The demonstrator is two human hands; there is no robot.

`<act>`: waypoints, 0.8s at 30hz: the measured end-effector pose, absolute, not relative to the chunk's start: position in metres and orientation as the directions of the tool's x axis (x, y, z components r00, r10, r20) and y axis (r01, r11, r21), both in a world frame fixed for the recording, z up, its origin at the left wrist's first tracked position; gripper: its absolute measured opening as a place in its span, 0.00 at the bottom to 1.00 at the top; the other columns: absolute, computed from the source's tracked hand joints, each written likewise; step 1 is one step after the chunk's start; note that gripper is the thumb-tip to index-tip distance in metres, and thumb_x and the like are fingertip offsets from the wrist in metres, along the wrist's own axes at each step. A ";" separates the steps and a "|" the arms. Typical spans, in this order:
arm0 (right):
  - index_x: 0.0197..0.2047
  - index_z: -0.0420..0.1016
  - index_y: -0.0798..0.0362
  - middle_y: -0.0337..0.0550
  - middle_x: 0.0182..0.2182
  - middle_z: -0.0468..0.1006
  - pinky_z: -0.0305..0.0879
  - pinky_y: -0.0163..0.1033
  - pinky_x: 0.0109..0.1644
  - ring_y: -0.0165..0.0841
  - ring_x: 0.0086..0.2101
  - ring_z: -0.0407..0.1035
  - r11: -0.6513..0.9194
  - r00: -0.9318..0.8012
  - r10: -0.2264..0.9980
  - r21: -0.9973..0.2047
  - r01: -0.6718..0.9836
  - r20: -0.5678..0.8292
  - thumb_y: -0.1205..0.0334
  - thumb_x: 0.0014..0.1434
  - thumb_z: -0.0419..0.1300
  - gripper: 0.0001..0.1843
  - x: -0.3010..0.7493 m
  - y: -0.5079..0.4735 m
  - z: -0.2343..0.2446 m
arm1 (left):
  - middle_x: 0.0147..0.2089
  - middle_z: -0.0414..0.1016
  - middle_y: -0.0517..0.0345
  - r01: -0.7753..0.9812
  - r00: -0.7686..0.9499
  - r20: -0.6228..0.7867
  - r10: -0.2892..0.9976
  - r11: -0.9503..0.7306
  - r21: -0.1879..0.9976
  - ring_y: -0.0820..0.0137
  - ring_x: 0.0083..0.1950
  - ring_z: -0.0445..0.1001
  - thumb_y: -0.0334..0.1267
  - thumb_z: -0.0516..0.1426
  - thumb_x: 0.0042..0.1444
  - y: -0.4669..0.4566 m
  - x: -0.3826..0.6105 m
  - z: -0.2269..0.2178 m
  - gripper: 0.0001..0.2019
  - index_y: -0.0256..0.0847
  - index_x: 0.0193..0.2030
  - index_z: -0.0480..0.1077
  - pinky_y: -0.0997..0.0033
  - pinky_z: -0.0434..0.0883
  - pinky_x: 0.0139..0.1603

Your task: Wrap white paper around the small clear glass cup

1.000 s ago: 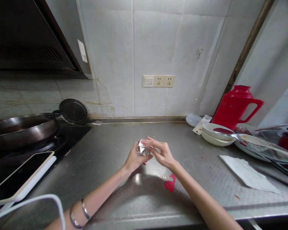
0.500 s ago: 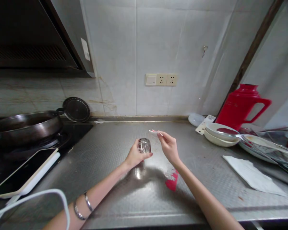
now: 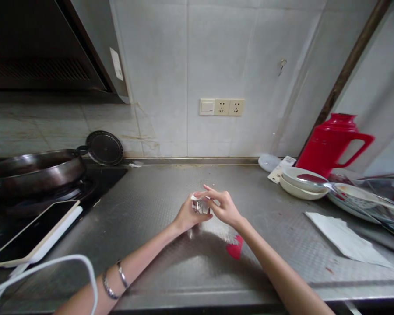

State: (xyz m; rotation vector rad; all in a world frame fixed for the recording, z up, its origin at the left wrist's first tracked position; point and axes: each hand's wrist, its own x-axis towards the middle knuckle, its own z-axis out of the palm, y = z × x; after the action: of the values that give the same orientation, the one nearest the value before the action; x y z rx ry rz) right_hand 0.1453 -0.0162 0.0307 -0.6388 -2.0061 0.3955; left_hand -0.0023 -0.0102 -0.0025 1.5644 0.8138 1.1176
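Presumably fragile and best side-held, the glassy container (image 3: 201, 208) is gripped by the left hand (image 3: 185, 213); right hand (image 3: 224, 206), hold unclear.

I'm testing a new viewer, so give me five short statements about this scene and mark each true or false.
1. The left hand holds a clear object. True.
2. The right hand holds the phone. False: it is at the clear object.
3. The pan sits on the stove. True.
4. The flask is blue. False: it is red.
5. A white cable shows at lower left. True.
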 end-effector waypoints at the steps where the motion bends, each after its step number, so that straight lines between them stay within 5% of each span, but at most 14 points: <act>1: 0.44 0.78 0.47 0.36 0.40 0.81 0.55 0.54 0.64 0.34 0.38 0.77 0.798 -0.409 0.601 -0.543 0.261 0.687 0.63 0.62 0.51 0.14 0.147 -0.017 0.033 | 0.31 0.73 0.59 -0.023 0.344 0.238 0.908 -0.246 0.969 0.71 0.31 0.72 0.34 0.67 0.37 -0.011 -0.002 -0.003 0.25 0.37 0.45 0.66 0.73 0.68 0.30; 6: 0.41 0.80 0.49 0.36 0.37 0.82 0.57 0.53 0.63 0.35 0.38 0.77 0.738 -0.409 0.659 -0.649 0.185 0.632 0.56 0.63 0.53 0.15 0.152 -0.017 0.041 | 0.28 0.69 0.64 -0.022 0.280 0.113 0.953 -0.111 0.994 0.77 0.22 0.67 0.37 0.66 0.38 -0.013 -0.002 -0.001 0.27 0.38 0.46 0.62 0.75 0.66 0.22; 12: 0.44 0.78 0.48 0.42 0.43 0.80 0.63 0.52 0.58 0.42 0.50 0.70 0.658 -0.037 0.726 -0.678 0.326 0.687 0.54 0.62 0.53 0.14 0.154 -0.004 0.029 | 0.29 0.68 0.64 -0.051 0.265 0.091 0.960 -0.080 0.995 0.78 0.20 0.66 0.40 0.66 0.39 -0.013 -0.007 0.007 0.25 0.37 0.42 0.60 0.76 0.66 0.20; 24: 0.49 0.75 0.45 0.37 0.45 0.79 0.60 0.53 0.61 0.37 0.49 0.72 0.811 -0.267 0.565 -0.466 0.353 0.781 0.65 0.63 0.51 0.16 0.148 -0.011 0.026 | 0.28 0.68 0.63 -0.112 0.270 0.088 0.959 -0.060 0.992 0.77 0.22 0.68 0.43 0.67 0.39 -0.013 -0.011 0.011 0.27 0.37 0.45 0.63 0.76 0.68 0.20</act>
State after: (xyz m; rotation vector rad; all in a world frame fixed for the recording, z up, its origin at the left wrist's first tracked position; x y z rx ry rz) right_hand 0.1477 -0.0114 0.0262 -0.6934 -1.8845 0.2385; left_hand -0.0112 -0.0127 0.0113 1.3057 0.8924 1.1016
